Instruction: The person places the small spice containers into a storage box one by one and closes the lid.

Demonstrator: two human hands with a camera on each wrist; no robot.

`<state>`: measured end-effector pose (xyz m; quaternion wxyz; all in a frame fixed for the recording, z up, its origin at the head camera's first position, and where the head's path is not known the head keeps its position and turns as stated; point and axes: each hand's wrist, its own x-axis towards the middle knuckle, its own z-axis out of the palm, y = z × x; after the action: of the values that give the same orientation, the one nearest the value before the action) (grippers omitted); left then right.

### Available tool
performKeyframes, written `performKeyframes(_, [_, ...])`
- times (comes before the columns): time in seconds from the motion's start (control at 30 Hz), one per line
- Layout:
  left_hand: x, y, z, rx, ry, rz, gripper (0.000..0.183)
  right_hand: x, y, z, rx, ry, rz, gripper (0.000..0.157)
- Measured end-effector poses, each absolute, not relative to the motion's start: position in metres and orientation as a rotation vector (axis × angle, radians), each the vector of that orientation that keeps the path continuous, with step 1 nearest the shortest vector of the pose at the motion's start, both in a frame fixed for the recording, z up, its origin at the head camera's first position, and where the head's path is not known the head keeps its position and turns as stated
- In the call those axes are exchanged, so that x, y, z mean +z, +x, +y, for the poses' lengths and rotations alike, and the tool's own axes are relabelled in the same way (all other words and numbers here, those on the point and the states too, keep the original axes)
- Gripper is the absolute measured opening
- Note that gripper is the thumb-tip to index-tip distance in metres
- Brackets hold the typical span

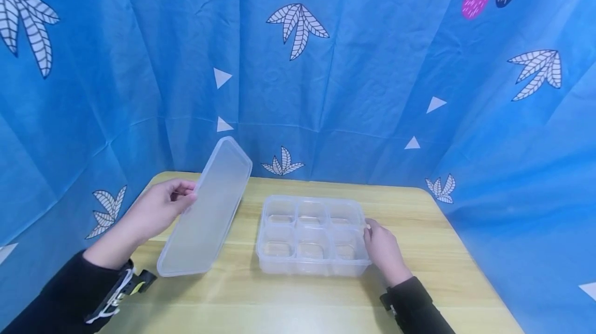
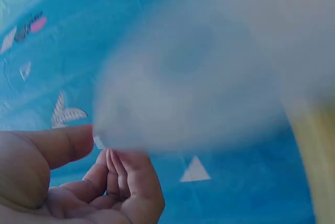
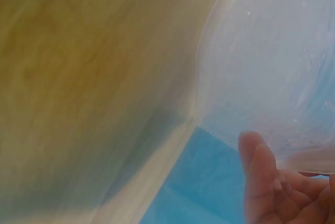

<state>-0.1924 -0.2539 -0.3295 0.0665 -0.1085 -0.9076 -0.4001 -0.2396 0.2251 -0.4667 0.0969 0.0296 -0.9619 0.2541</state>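
Observation:
My left hand (image 1: 160, 205) pinches the edge of a translucent plastic lid (image 1: 208, 215) between thumb and fingers. The lid is tilted steeply, left of the box and apart from it. In the left wrist view the lid (image 2: 193, 77) is blurred. A clear plastic storage box (image 1: 314, 267) with several compartments in two rows sits uncovered on the table, and no contents show in it. My right hand (image 1: 385, 248) grips its right side. Against the box wall (image 3: 261, 67), the right thumb shows in the right wrist view; the other fingers are partly hidden.
The light wood table (image 1: 288, 305) has rounded back corners. Blue patterned cloth (image 1: 372, 91) hangs behind it and along both sides. Dark straps with small devices sit on both wrists, the left one (image 1: 123, 292) standing out near the lid's lower corner.

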Motion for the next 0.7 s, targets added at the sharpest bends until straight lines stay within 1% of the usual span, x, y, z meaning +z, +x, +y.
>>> performKeyframes(0.17, [-0.326, -0.189, -0.240, -1.031, -0.344, -2.759, 0.030, -0.466, -0.239, 0.225, 0.762, 0.080, -2.853, 0.039])
performKeyframes(0.47, [-0.328, -0.185, -0.216, -0.889, -0.408, -2.702, 0.020, -0.467, -0.238, 0.224, 0.759, 0.075, -2.856, 0.039])
performKeyframes(0.7, [-0.332, -0.184, -0.194, -0.806, -0.427, -2.641, 0.017, -0.466, -0.238, 0.224, 0.747, 0.081, -2.838, 0.038])
